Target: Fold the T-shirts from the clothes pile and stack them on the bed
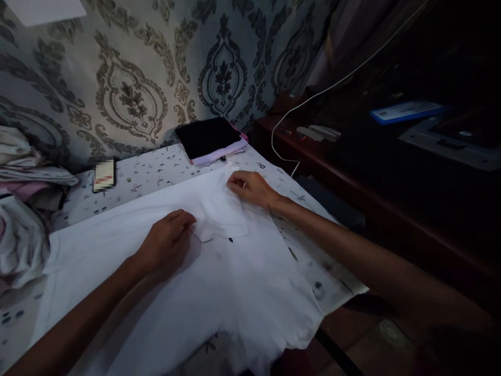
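A thin white shirt (pixel 156 297) lies spread over the patterned cover, and its near part hangs over the front edge. My left hand (pixel 168 240) is closed, thumb and fingers pinching a raised fold of the fabric near the middle. Farther back and to the right, my right hand (pixel 250 188) pinches the shirt at its far edge. Between both hands the cloth is bunched and partly lifted, with a small dark mark just below it. The fingertips of each hand are partly hidden by the fabric and by shadow.
Folded clothes, black on top (pixel 209 137), sit by the patterned wall. A phone (pixel 104 175) lies at the back left, beside a pile of clothes (pixel 19 235). On the right is a dark desk with a blue-edged object (pixel 407 112) and a white cable (pixel 321 93).
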`<state>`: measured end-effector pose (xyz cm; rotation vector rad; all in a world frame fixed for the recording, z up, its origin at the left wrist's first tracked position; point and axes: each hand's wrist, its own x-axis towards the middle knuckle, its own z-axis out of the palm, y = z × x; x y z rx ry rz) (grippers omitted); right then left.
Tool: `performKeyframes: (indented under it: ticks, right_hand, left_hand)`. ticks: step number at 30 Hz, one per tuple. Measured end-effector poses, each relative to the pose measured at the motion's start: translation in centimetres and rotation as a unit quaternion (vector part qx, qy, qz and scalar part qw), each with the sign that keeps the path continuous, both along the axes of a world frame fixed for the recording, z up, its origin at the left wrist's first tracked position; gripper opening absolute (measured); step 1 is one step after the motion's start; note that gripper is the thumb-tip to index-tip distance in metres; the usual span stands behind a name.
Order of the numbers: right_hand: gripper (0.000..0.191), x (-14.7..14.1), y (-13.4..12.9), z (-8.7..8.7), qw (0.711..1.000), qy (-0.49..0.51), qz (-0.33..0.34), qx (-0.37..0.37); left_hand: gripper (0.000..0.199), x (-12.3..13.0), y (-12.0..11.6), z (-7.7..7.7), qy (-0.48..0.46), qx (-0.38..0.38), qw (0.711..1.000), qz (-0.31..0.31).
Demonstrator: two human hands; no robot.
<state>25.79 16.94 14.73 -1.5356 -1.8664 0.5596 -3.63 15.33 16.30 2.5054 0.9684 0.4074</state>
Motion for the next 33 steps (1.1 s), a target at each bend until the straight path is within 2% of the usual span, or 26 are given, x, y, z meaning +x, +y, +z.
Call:
performKeyframes:
  ticks: [1,3,5,7,11,16,18,20,23,27,29,33]
  right_hand:
    - [0.009,-0.5,-1.7,0.3,0.998,-0.016,0.059,-0.004]
    - [0.02,-1.4,-4.7,0.5,0.985,-0.074,0.155,-0.003]
    - [0.021,-2.3,-6.9,0.4,0.967,-0.151,0.204,0.015]
    - [0.011,-3.1,-7.9,0.0,0.955,-0.21,0.207,0.034]
    - [0.023,-3.7,-7.7,-0.9,0.968,-0.201,0.148,0.033]
    - [0.023,-2.8,-6.4,-0.3,0.983,-0.132,0.12,-0.048]
    - [0.018,-2.5,-6.2,0.4,0.977,-0.146,0.14,-0.073]
    - [0.013,-2.7,-6.3,1.1,0.973,-0.157,0.152,-0.067]
    - [0.018,-4.3,-6.1,1.9,0.975,-0.15,0.16,-0.046]
    - [0.023,-8.6,-4.5,2.2,0.962,-0.142,0.233,-0.026]
    - [0.022,-11.0,-3.2,2.0,0.956,-0.159,0.245,-0.006]
    - [0.017,-14.3,-1.0,1.0,0.951,-0.231,0.207,-0.009]
  left_hand:
    - [0.021,-0.4,0.0,0.0,0.007,-0.011,1.0,0.007]
    - [0.02,-0.7,-0.3,-0.2,0.023,-0.017,1.0,0.009]
    - [0.019,-0.3,-1.0,-0.5,0.053,0.007,0.999,0.002]
    - [0.018,0.7,-1.8,-0.8,0.101,0.053,0.993,-0.02]
    - [0.015,2.5,-2.5,-0.6,0.168,0.113,0.978,-0.047]
    - [0.022,2.3,-2.2,0.3,0.109,0.047,0.993,-0.007]
    - [0.022,1.0,-2.1,0.3,0.079,0.023,0.997,-0.012]
    - [0.023,-1.3,-1.9,0.1,0.072,0.021,0.997,-0.003]
    - [0.025,-6.4,-1.3,-0.6,0.097,0.05,0.992,0.069]
    - [0.03,-13.1,0.1,-1.3,0.139,0.096,0.969,0.18]
    - [0.035,-15.2,0.5,-1.2,0.16,0.093,0.964,0.19]
    - [0.031,-17.0,0.5,-0.3,0.209,0.044,0.963,0.166]
